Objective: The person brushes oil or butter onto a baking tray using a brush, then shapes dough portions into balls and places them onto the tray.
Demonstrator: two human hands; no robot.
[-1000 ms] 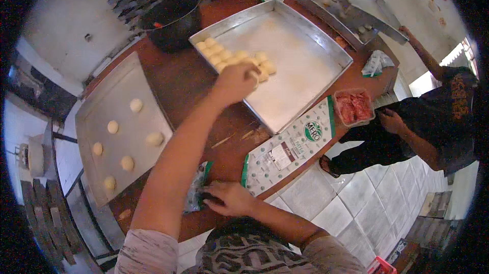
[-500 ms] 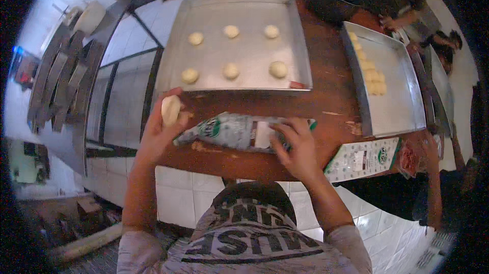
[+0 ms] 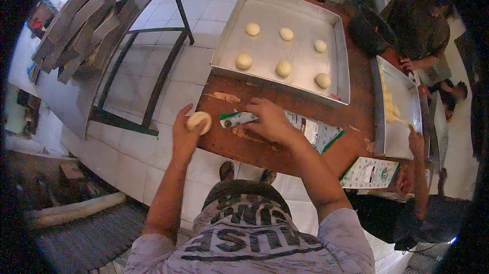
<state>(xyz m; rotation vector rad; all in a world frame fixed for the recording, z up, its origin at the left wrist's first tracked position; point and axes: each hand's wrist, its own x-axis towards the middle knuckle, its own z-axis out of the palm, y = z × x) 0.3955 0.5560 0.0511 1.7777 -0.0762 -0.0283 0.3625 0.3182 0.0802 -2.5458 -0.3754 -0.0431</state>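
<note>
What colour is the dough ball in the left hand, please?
Pale cream dough ball, left hand; head view.

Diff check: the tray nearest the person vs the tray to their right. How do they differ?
The near tray holds six round dough balls spaced in two rows; the right tray has its pieces packed along one edge. The near tray lies broadside in front of the person; the right tray shows narrow and long. Another person's hand reaches over the right tray; none touches the near one. Both are shallow metal trays on the brown table.
</note>
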